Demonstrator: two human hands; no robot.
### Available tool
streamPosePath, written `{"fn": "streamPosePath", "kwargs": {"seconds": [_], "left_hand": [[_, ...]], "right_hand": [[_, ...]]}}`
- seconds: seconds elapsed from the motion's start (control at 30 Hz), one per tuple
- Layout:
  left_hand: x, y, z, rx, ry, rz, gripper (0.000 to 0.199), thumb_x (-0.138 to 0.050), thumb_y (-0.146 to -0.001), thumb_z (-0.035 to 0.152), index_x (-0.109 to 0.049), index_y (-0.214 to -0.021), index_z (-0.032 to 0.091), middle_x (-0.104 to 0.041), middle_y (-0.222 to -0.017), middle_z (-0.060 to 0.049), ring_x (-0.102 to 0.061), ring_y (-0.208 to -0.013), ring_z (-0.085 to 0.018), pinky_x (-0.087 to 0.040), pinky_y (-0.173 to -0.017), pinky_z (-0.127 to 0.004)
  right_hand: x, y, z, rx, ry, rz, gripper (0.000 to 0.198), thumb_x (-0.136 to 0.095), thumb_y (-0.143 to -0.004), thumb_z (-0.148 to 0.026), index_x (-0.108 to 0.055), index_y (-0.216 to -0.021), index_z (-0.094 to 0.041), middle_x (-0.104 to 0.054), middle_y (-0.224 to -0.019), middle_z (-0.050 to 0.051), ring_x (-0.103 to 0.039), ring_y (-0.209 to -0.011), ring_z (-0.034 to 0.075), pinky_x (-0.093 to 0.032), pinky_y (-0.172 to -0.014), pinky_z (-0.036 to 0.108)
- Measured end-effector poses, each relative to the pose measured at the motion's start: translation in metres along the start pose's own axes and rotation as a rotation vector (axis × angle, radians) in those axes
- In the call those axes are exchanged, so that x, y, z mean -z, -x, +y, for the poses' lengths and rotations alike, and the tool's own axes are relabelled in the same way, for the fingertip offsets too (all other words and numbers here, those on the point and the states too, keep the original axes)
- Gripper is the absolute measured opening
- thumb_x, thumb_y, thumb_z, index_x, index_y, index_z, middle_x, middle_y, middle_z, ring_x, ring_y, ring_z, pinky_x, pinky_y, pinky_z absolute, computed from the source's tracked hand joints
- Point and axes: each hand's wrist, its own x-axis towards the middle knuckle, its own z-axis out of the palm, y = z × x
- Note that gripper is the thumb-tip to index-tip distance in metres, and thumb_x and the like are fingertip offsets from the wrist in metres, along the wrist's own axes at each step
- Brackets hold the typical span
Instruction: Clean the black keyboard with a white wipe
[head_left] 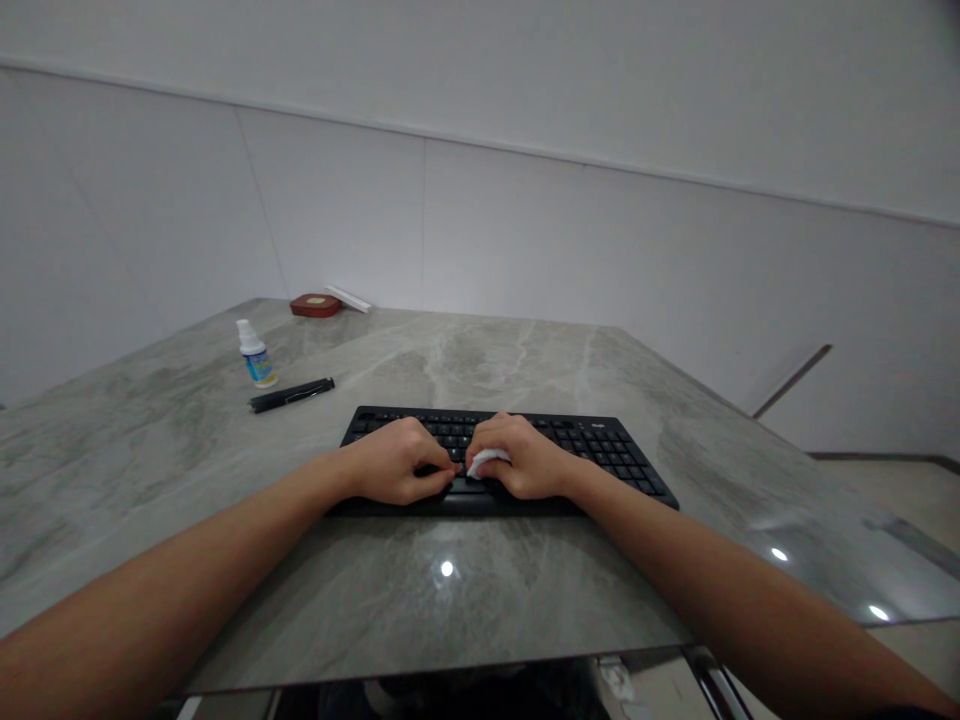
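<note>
Black keyboard (611,450) beneath right fingers (496,434) pinching white wad (487,459), left fingers (430,487) curled (hold unclear).

Long black keyboard (459,440) finished in matt plastic, small white wad (487,461) made of soft paper or cloth, grey veined stone-look tabletop (517,585) polished glossy

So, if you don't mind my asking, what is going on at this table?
A person has both hands at a black keyboard on the marbled table. The right hand grips a small white wad, tissue or cloth, over the keys. The left hand is beside it, fingers curled; whether it holds anything is unclear. Off to the left, a white bottle stands upright near a slim black object.
</note>
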Motion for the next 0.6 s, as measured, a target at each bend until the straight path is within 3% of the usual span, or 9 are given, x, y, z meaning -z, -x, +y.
{"fn": "streamPosePath", "kwargs": {"seconds": [0.13, 0.4, 0.6], "left_hand": [[0.0005, 0.0000, -0.0006, -0.003, -0.008, -0.012, 0.026, -0.052, -0.092, 0.018, -0.074, -0.078, 0.015, -0.067, -0.057, -0.003, -0.059, -0.048, -0.012, -0.039, -0.050, -0.022], [0.0003, 0.0001, 0.0014, 0.000, 0.008, 0.016, 0.025, -0.053, -0.092, 0.018, -0.075, -0.080, 0.014, -0.069, -0.059, -0.005, -0.060, -0.049, -0.012, -0.040, -0.050, -0.022], [-0.0007, 0.0008, -0.0014, -0.007, -0.002, 0.011, 0.027, -0.052, -0.092, 0.018, -0.071, -0.073, 0.015, -0.066, -0.057, -0.002, -0.058, -0.048, -0.011, -0.039, -0.050, -0.021]], "right_hand": [[-0.0020, 0.0004, -0.0035, 0.007, 0.051, -0.032, 0.011, -0.063, -0.082, -0.008, -0.067, -0.085, -0.017, -0.072, -0.085, 0.004, -0.066, -0.081, 0.018, -0.045, -0.083, 0.034], [-0.0054, -0.0020, 0.0048, -0.206, 0.195, 0.071, 0.014, -0.064, -0.082, -0.005, -0.068, -0.090, -0.017, -0.072, -0.091, 0.005, -0.066, -0.087, 0.020, -0.042, -0.082, 0.034], [-0.0043, -0.0016, 0.0017, -0.100, 0.064, 0.016, 0.012, -0.064, -0.082, -0.007, -0.068, -0.086, -0.017, -0.072, -0.086, 0.004, -0.066, -0.083, 0.018, -0.046, -0.082, 0.032]]}}
